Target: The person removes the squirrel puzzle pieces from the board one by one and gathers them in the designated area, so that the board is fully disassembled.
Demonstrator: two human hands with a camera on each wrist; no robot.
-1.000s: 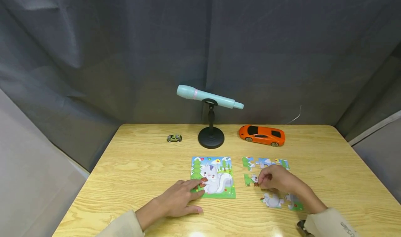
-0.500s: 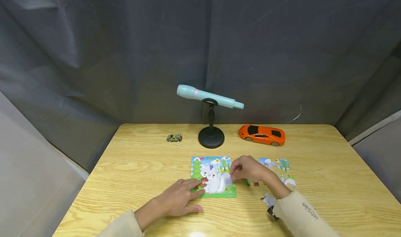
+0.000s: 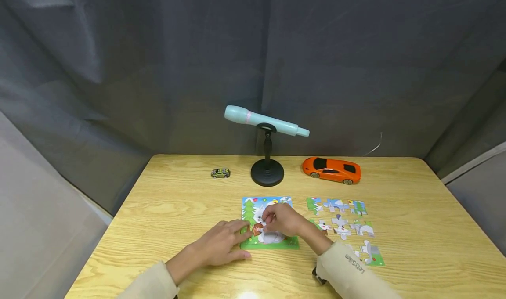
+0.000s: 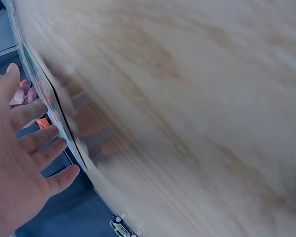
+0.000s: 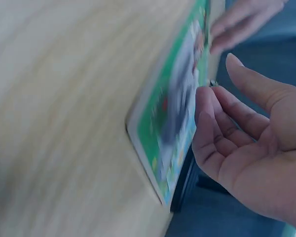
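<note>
A square squirrel picture board (image 3: 253, 245) lies flat at the middle of the table. My left hand (image 3: 221, 243) is at its lower left edge, fingers spread; the left wrist view shows nothing held. Over the middle of the board is my right hand (image 3: 285, 220), hiding part of the squirrel. Its fingers are loosely bent and its thumb stands apart in the right wrist view, with nothing seen between them. Right of the board lie jigsaw pieces in rows, among them a tree piece (image 3: 315, 205), a sky piece (image 3: 336, 205) and a tail piece (image 3: 371, 253). My right forearm partly covers the lower pieces.
A light blue microphone (image 3: 272, 124) rests on a black stand (image 3: 267, 172) behind the board. An orange toy car (image 3: 332, 171) stands at the back right, a small green toy car (image 3: 220, 173) at the back left. Dark cloth (image 3: 197, 70) hangs behind the wooden table (image 3: 178, 202).
My right hand has moved left from the jigsaw pieces, past the board's right edge, to above its middle. The left hand has drawn back slightly from the picture.
</note>
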